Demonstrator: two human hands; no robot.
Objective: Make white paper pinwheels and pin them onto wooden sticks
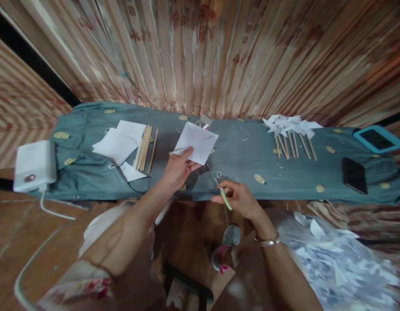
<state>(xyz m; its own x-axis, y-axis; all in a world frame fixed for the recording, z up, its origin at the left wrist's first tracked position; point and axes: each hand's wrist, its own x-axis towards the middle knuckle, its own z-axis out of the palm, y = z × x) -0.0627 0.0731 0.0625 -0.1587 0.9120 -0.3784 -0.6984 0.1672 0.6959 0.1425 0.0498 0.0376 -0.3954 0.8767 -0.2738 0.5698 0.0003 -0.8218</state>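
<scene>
A square sheet of white paper (197,140) with diagonal creases is pinched in my left hand (180,167), thumb on top and fingers beneath. My right hand (237,196) is closed around the pale green handle of a pair of scissors (224,195). Their narrow metal blades point up and left, close to the paper's lower corner. Whether the blades are parted is too small to tell. Behind the paper, a small box (204,121) is partly hidden.
Left on the cloth-covered table (238,151) lie white paper squares (117,144), a folded paper piece (131,172) and several wooden sticks (144,149). Paper pinwheels on sticks (292,125), a black phone (354,175) and a blue-framed device (378,138) lie right. A white cabled box (36,164) stands far left.
</scene>
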